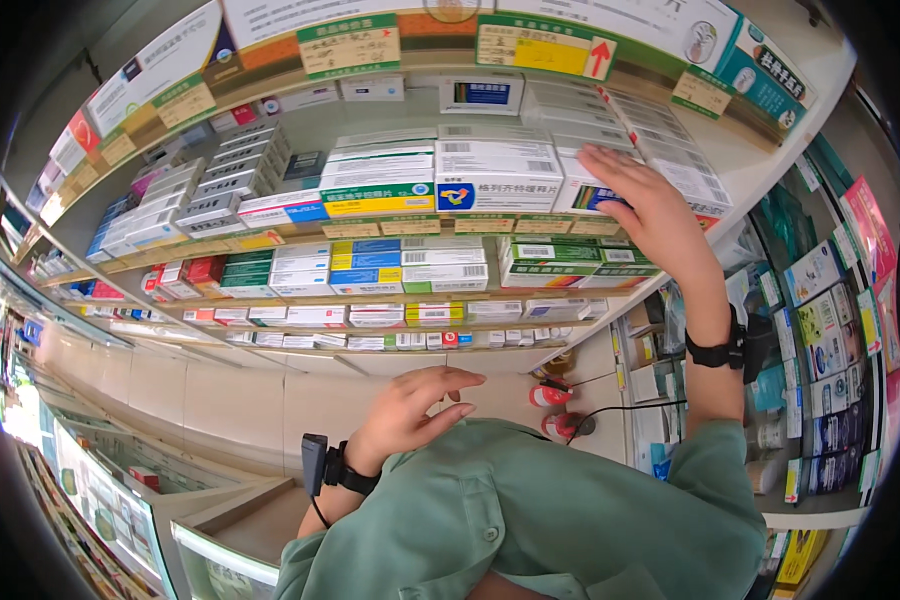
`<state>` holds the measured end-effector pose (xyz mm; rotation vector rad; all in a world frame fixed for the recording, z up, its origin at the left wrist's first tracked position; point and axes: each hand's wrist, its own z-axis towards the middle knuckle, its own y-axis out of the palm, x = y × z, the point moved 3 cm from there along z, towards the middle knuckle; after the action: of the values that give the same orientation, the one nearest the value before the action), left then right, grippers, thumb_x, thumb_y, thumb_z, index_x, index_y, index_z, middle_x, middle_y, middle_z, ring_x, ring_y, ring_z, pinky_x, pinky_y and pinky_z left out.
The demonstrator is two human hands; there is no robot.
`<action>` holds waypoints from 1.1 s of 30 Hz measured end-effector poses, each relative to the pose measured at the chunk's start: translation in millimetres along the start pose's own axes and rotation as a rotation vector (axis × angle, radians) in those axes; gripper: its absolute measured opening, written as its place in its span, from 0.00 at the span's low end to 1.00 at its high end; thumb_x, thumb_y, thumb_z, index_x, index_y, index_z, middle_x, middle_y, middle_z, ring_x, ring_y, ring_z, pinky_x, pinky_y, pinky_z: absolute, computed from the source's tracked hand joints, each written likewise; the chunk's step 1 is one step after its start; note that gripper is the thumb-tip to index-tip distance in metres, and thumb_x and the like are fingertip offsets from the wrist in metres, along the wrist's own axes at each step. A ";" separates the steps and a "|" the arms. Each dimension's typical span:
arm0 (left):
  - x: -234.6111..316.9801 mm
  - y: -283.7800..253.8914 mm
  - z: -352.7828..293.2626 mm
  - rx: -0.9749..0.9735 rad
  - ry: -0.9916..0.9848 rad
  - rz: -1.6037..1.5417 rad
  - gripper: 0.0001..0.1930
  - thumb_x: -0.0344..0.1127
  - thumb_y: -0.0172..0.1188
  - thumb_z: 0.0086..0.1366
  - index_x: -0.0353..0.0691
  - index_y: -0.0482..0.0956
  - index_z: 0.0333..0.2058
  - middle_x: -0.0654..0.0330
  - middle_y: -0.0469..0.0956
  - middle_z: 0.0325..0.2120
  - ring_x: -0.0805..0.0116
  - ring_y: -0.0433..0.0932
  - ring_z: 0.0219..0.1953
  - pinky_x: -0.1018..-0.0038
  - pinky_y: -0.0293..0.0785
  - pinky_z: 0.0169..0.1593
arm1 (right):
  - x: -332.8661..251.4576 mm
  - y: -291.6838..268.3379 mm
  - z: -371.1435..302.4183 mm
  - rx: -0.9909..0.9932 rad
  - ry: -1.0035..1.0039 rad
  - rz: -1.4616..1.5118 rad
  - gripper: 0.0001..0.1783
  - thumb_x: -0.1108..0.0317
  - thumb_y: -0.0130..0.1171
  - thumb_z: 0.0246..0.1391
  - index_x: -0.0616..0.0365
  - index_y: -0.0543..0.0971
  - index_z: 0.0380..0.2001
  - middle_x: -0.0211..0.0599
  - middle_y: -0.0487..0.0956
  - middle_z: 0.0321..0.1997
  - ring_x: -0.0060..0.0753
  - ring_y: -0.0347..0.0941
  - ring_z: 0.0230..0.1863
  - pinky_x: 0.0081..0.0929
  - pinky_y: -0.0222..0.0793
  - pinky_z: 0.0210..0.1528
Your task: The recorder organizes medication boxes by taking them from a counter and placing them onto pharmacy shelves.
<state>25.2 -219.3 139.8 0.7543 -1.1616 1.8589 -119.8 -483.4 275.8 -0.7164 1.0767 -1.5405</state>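
Note:
My right hand lies with outstretched fingers on the top and front of a white and blue medicine box, at the right end of a shelf row. Its thumb rests by the box's front face. Left of it stands a stack of white medicine boxes with a blue patch, then white, green and yellow boxes. Bent fingers and a thumb held apart show on my left hand, which hangs empty in front of my green shirt, below the shelves.
Lower shelves hold more medicine boxes, and price labels run along the shelf edges. A side rack with packages stands close on the right. Glass counters are at the lower left, beside the tiled floor.

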 end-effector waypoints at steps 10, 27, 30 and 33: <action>-6.3 1.4 -4.9 -0.037 0.024 0.033 0.17 0.32 0.62 0.58 0.43 0.75 0.47 0.59 0.78 0.40 0.63 0.78 0.32 0.70 0.75 0.37 | -70.0 -24.2 -13.3 0.043 -0.179 0.185 0.28 0.64 0.61 0.50 0.58 0.71 0.55 0.39 0.68 0.62 0.43 0.61 0.64 0.41 0.54 0.65; -11.7 15.4 -38.4 -0.076 0.015 0.023 0.06 0.29 0.61 0.54 0.38 0.80 0.32 0.54 0.79 0.31 0.55 0.78 0.34 0.66 0.74 0.39 | -162.0 168.5 -62.0 -0.779 -0.273 1.197 0.38 0.52 0.64 0.50 0.60 0.64 0.58 0.56 0.71 0.53 0.50 0.69 0.55 0.36 0.65 0.55; -23.9 23.3 -66.9 -0.255 -0.157 -0.008 0.04 0.28 0.57 0.50 0.35 0.74 0.26 0.50 0.75 0.25 0.49 0.74 0.32 0.65 0.70 0.36 | -188.4 220.4 -85.4 -0.908 -0.179 1.285 0.38 0.51 0.64 0.51 0.61 0.63 0.58 0.52 0.73 0.52 0.45 0.71 0.53 0.35 0.67 0.54; -30.6 26.8 -96.9 -0.271 -0.349 -0.100 0.04 0.29 0.57 0.51 0.35 0.72 0.24 0.49 0.73 0.23 0.49 0.73 0.32 0.64 0.68 0.35 | -209.5 250.6 -100.8 -0.990 -0.125 1.232 0.36 0.48 0.62 0.51 0.61 0.65 0.55 0.50 0.77 0.45 0.43 0.75 0.47 0.33 0.69 0.49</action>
<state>10.7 -147.3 64.7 0.9845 -1.5292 1.4841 -51.0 -259.3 27.0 -0.5398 1.7006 0.1386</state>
